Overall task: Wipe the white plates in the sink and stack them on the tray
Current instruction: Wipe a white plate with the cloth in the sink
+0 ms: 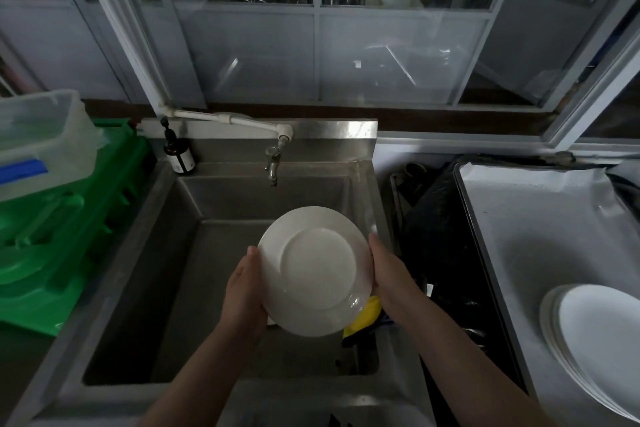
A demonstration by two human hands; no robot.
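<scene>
Hands hold one white plate above the sink: left hand and right hand grip opposite rims, fingers hidden beneath. Yellow cloth lies at the sink's right edge. Likely next: carry it right onto the stack on the tray.

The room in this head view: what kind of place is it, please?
Probably a commercial kitchen's dishwashing area. A deep steel sink with a wall tap, a stack of white plates on a lined tray, and steel equipment behind the glass partition suggest it.
</scene>
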